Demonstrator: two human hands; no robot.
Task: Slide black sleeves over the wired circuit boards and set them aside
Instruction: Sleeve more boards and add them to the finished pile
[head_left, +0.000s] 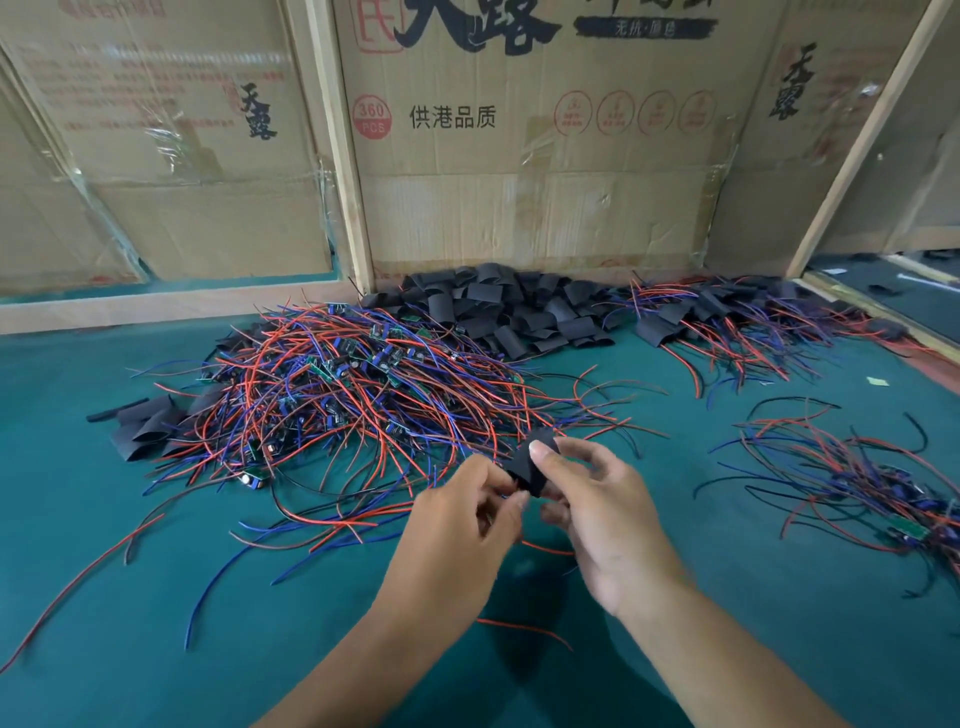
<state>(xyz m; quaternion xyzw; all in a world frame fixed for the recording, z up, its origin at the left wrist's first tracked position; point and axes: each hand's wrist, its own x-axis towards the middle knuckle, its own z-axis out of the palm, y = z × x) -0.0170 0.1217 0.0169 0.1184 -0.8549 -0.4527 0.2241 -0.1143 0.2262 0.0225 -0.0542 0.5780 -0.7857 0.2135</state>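
Middle cardboard panel (545, 156), top: large black brush characters, cut off by the frame; "天路" is the likely reading.
Black banner (647, 26) on the same panel: small characters, "无抗" legible, the rest blurred.
Red round badge (372, 117): "360 PCS".
Beside the badge: "供港品质" in black.
Four red circular seals (635, 112): too small to read.
Left cardboard panel (156, 119): "天露" in black, set vertically; faded red lines unreadable.
Right cardboard panel (810, 130): "天露" in black, vertical.
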